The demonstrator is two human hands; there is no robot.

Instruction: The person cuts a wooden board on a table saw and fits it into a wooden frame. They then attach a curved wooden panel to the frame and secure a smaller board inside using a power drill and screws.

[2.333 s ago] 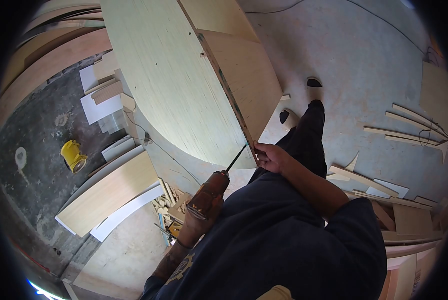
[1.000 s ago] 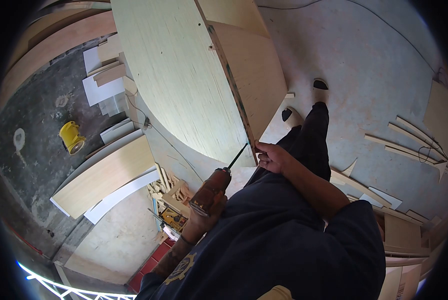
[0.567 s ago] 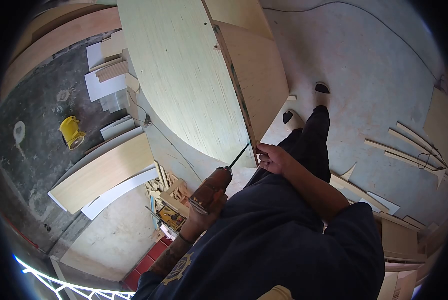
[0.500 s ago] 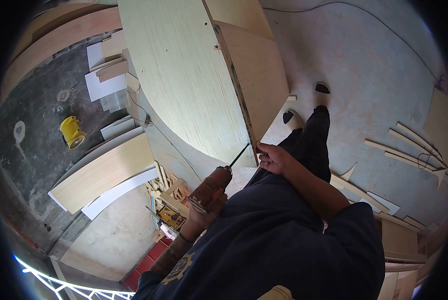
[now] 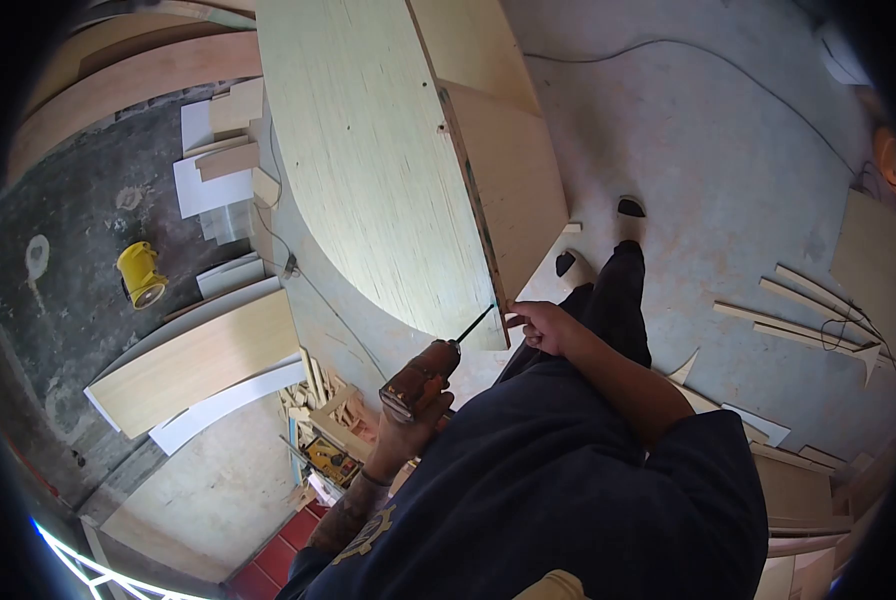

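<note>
My left hand point(image 5: 413, 425) is wrapped round an orange-brown drill point(image 5: 421, 380). Its long dark bit point(image 5: 475, 323) slants up to the right, with the tip at the lower right edge of a large pale wooden panel point(image 5: 368, 170) that has one curved side. Just right of the tip, my right hand point(image 5: 541, 328) is at the panel's narrow edge, fingers curled and fingertips close together against it. Whatever lies between those fingertips is too small to tell. A second wooden board point(image 5: 508, 160) adjoins the panel's right side.
A yellow cylindrical object point(image 5: 142, 275) stands on the dark floor at left. Curved boards point(image 5: 203, 355), wood scraps point(image 5: 343, 415) and a cable point(image 5: 333, 310) lie left of the panel. Wooden strips point(image 5: 798, 330) lie at right. My feet point(image 5: 573, 268) are beyond the right hand.
The view has shifted slightly, so the panel and its lower corner sit a little lower. The drill bit stays at the panel's edge, and my right fingers have shifted slightly there.
</note>
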